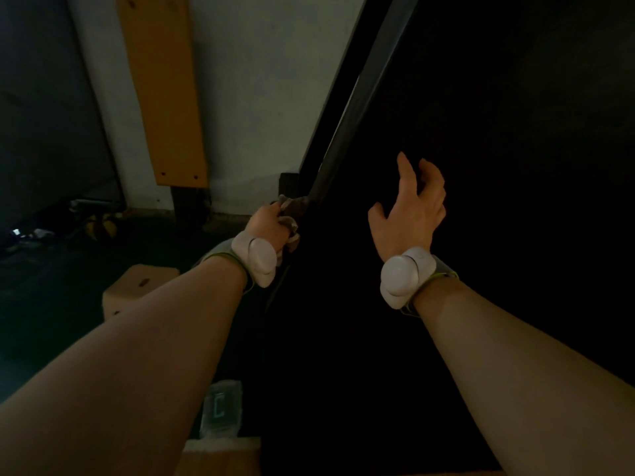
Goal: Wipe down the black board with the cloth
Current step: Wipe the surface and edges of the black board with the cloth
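Observation:
The black board [498,132] fills the right half of the view, standing upright with its left edge running diagonally. My left hand [269,226] grips a bunched grey cloth [292,209] and presses it against that left edge, low down. My right hand [410,207] hovers in front of the board's dark face with its fingers spread and loosely bent, holding nothing. Whether it touches the board is unclear. Both wrists carry white pods on straps.
An orange panel [161,87] leans on the pale wall behind. A small cardboard box [137,286] sits on the dark floor at left, with clutter [89,221] in the far left corner. A clear plastic packet [221,407] lies near my feet.

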`<state>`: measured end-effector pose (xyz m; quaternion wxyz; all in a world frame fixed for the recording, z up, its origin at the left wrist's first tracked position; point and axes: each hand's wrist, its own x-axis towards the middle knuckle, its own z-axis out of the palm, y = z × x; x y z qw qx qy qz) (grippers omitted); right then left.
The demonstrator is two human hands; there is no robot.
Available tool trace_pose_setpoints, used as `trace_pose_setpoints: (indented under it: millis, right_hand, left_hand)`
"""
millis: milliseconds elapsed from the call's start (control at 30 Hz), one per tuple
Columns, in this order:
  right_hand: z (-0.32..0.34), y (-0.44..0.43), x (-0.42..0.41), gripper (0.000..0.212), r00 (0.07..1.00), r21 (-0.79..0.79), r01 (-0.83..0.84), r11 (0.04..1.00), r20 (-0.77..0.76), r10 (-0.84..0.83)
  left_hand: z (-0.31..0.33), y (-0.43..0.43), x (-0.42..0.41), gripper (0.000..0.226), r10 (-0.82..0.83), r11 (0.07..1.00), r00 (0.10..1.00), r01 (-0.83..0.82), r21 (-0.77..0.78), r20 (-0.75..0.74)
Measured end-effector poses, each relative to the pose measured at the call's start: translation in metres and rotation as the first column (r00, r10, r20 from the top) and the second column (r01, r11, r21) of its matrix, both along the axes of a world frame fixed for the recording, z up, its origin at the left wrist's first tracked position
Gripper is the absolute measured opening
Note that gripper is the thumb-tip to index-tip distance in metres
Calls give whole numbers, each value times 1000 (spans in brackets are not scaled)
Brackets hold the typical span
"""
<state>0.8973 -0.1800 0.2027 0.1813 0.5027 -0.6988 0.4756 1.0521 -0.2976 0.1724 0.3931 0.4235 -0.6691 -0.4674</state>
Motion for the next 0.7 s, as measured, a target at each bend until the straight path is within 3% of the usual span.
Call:
trace_pose_setpoints:
  millis: [33, 67, 100, 167, 367, 500, 633, 700]
  right_hand:
    - [-2, 0, 0, 73, 1000, 2, -3, 1000, 4, 3]
    - [-5, 1, 1, 73, 1000, 3, -5, 1000, 6, 5]
    - [-7, 1, 1, 73, 1000, 5, -7, 1000, 7, 7]
    - [-10, 1, 3, 73, 1000, 11, -15, 1000, 13, 14]
    - [-14, 2, 6, 72, 999, 10, -31, 999, 6, 31]
    - [-20, 2, 7, 72, 1000, 25, -28, 999, -1, 28]
    - [-21, 1, 10, 72, 1000, 23, -20, 1000, -1, 20]
    - [-20, 1, 11, 73, 1000, 11, -27, 1000, -3, 27]
  left_hand:
    - [-5, -3, -1, 31, 24, 999, 998, -22, -45, 51]
    - [-7, 0, 4, 26, 73, 992, 979, -52, -116, 192]
    - [-12, 2, 5, 16, 118, 985, 962, -82, -154, 247]
    - [-22, -4, 6, 25, 205, 966, 932, -145, -212, 300]
    - [-53, -2, 19, 16, 230, 966, 912, -171, -194, 339]
    - [-66, 4, 26, 41, 207, 977, 902, -168, -134, 378]
    - [-52, -8, 29, 15, 140, 989, 881, -107, -98, 452]
    - [-36, -10, 30, 30, 170, 983, 892, -121, -142, 418]
